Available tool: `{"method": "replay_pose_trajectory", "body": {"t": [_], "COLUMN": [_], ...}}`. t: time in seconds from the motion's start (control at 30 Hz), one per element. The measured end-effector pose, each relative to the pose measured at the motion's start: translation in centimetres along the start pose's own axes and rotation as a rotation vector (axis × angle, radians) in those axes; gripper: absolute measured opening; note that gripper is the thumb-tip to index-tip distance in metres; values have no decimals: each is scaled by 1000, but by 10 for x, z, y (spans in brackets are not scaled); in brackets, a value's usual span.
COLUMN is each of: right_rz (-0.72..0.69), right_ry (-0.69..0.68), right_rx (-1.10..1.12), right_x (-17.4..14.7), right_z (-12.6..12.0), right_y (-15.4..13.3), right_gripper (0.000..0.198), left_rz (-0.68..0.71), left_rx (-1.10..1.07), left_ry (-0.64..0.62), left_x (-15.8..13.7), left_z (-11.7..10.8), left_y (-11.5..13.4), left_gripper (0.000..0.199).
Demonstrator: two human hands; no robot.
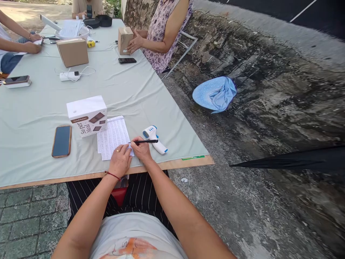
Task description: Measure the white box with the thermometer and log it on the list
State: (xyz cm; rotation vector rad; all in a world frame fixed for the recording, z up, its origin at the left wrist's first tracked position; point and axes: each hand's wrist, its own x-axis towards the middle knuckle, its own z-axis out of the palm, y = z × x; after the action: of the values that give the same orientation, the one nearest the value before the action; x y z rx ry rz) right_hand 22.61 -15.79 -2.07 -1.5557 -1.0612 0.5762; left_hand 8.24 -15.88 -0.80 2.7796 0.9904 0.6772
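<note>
My right hand [141, 149] is closed around a black pen [147, 141], its tip near the right edge of the written sheets of paper [112, 138]. Flat on the lower part of those sheets lies my left hand [120, 157], fingers stretched out towards the pen. Just right of my right hand, a white and blue infrared thermometer [155, 139] rests on the cloth. A white printed box [86, 111] stands behind the paper, overlapping its upper left part. Left of the paper lies a phone [61, 141] in a brown case.
Farther up the cloth-covered table [161, 118] are a cardboard box [72, 52], a white device with a cable [69, 76] and a dark phone [127, 60]. A person in a floral top [168, 36] holds another carton [125, 40]. A blue hat [214, 94] is at right.
</note>
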Motion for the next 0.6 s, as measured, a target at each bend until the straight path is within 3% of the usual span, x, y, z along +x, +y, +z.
{"method": "replay_pose_trajectory", "body": {"t": [0.6], "right_rz": [9], "right_ry": [40], "right_rx": [-14], "right_x": [1], "right_z": [0], "right_y": [0], "right_gripper": [15], "left_rz": [7], "left_rx": [15], "left_ry": [7], "left_x": [1], "left_z": [-1], "left_y": [1], "left_gripper": [26]}}
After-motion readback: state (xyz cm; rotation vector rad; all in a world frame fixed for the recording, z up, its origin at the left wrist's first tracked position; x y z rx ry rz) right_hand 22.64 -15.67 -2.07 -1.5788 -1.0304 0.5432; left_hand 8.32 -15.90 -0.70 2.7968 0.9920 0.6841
